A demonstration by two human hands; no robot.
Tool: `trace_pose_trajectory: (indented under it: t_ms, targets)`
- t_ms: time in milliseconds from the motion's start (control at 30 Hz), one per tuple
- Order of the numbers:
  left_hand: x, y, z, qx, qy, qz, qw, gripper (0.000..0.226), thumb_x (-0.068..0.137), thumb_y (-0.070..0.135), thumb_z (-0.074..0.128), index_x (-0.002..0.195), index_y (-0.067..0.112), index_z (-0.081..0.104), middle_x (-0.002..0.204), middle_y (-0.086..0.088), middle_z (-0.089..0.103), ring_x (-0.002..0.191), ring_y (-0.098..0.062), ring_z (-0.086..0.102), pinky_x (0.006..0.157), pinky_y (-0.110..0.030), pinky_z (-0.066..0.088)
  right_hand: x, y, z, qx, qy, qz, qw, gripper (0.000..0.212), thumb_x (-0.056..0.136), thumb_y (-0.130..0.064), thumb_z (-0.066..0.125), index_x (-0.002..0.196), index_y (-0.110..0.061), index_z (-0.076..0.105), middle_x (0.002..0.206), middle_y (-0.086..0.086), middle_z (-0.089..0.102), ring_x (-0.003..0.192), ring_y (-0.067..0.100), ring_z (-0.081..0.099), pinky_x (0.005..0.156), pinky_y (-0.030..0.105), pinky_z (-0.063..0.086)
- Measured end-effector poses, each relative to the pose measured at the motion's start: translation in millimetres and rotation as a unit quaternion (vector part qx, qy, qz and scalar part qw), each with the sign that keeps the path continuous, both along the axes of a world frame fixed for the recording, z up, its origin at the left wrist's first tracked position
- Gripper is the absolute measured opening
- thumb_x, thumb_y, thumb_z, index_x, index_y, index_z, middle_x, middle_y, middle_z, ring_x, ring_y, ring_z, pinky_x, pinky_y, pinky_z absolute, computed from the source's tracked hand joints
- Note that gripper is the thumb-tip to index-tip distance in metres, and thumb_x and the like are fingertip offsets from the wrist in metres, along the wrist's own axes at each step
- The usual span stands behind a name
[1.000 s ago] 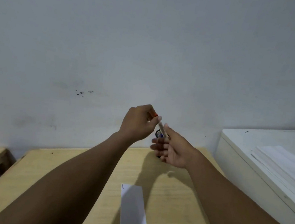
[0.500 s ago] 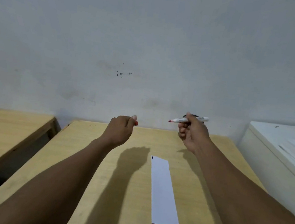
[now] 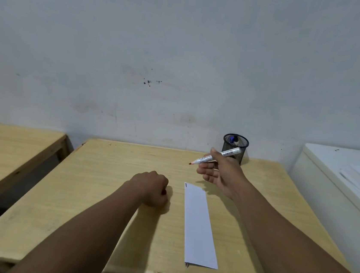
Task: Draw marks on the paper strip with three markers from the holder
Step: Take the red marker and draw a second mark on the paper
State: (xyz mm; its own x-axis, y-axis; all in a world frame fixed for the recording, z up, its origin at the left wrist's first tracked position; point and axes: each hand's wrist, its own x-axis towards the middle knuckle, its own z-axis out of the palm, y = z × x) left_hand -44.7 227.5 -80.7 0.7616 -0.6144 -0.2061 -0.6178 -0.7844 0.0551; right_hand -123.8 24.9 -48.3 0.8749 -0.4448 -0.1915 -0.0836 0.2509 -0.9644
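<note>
I see dim, flat indoor light w/ a bluish cast, no glare. Soft shadows fall on the pale wooden tabletop [image 3: 106,186] under both forearms. Wide-angle bends the frame edges; centre's sharp, corners a bit soft.

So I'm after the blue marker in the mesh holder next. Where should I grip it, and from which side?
Pinch the blue marker by its capped top, the only part above the rim of the mesh holder. Come straight down from above: the holder stands upright at the table's far edge with mesh walls all round, so no side approach reaches it. The right hand is nearest but holds the red marker.
</note>
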Motion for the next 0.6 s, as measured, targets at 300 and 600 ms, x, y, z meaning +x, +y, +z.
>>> trace_pose_trajectory:
  t_ms: [300,600]
  targets:
    - [-7.2,-4.6,-0.3,-0.175,0.062,-0.034,0.982,0.070,0.072,0.075,0.068,0.133,0.043,0.054,0.126,0.006,0.048,0.122,-0.016,0.040,0.102,-0.042,0.045,0.3,-19.1,-0.7,0.004,-0.011,-0.050,0.999,0.033,0.103,-0.034,0.059,0.110,-0.002,0.063,0.077,0.016,0.071,0.063,0.025,0.071,0.056,0.031,0.053]
    - [-8.4,-8.4,-16.8,-0.152,0.054,-0.049,0.986,0.086,0.061,0.088,0.065,0.137,0.048,0.052,0.130,0.007,0.054,0.125,-0.017,0.046,0.104,-0.043,0.046,0.1,-3.6,-25.7,-0.002,-0.003,-0.029,1.000,0.019,0.096,-0.020,0.070,0.101,-0.002,0.067,0.073,0.013,0.067,0.053,0.018,0.067,0.051,0.027,0.050]
